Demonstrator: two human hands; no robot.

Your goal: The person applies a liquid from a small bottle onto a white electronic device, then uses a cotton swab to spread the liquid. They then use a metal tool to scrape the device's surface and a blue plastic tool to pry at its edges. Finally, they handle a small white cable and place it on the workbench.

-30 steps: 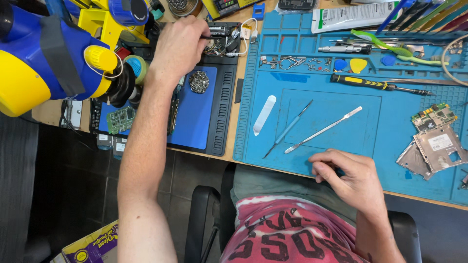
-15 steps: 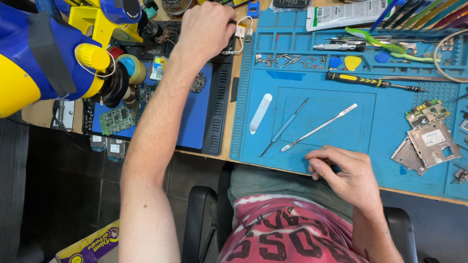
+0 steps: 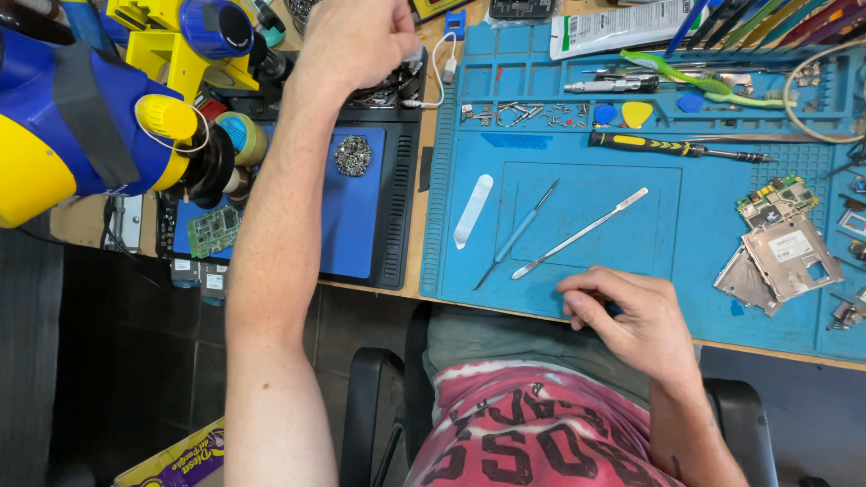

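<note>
We see the left hand (image 3: 356,41) stretched to the far side of the bench, fingers curled in a loose fist over a dark device with cables at the far edge of the black-and-blue heating pad (image 3: 361,212); whether it grips anything there we cannot tell. The right hand (image 3: 631,316) rests at the near edge of the blue work mat (image 3: 704,289), fingers bent inward and close together, fingertips touching the mat, nothing visibly held. Just beyond it lie a metal spudger (image 3: 580,233) and a thin pick tool (image 3: 516,234), both slanted, near the fingers but apart from them. A white plastic pry tool (image 3: 473,210) lies further left, and a yellow-handled screwdriver (image 3: 677,147) lies far beyond.
</note>
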